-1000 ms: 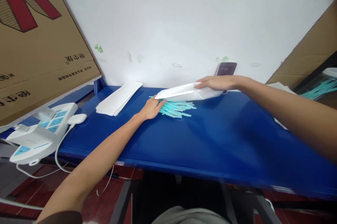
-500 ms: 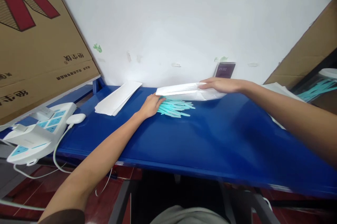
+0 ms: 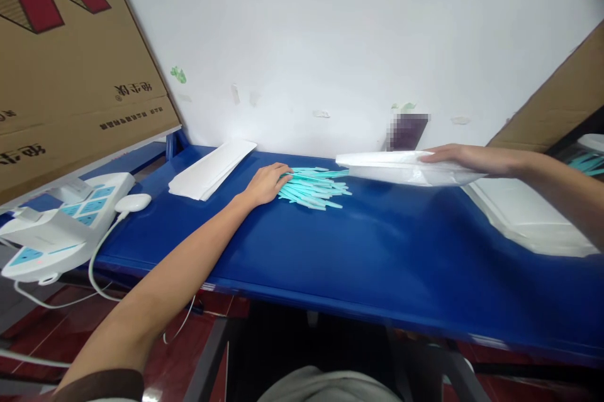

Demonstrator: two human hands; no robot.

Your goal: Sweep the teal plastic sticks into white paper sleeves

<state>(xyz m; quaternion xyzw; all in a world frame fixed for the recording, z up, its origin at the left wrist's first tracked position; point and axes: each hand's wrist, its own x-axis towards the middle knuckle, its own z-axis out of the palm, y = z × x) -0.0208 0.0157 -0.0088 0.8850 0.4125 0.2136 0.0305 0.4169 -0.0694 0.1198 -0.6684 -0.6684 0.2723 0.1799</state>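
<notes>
My left hand (image 3: 268,184) lies at the left end of a loose pile of thin teal sticks (image 3: 314,189), its fingers closed over their ends. The sticks fan out to the right on the blue table. In my right hand (image 3: 455,155) is a flat white bag (image 3: 401,170), pinched near its right part and raised above the table. The bag's left end is beside the tips of the upper sticks; whether any sticks are inside it I cannot tell. A stack of white paper sleeves (image 3: 212,169) lies to the left of my left hand.
On the blue table (image 3: 302,257), a pile of white bags (image 3: 523,207) lies at right, below my right forearm. Beyond it stands a clear tub with teal sticks (image 3: 587,163). A white power strip (image 3: 89,219) with cables is at left, near a cardboard box (image 3: 80,75). A phone (image 3: 408,131) leans against the wall.
My right hand has moved right with the white bag, away from my left hand, uncovering more of the teal sticks. My left hand stays at the sticks. The view has shifted, showing more white bags at right.
</notes>
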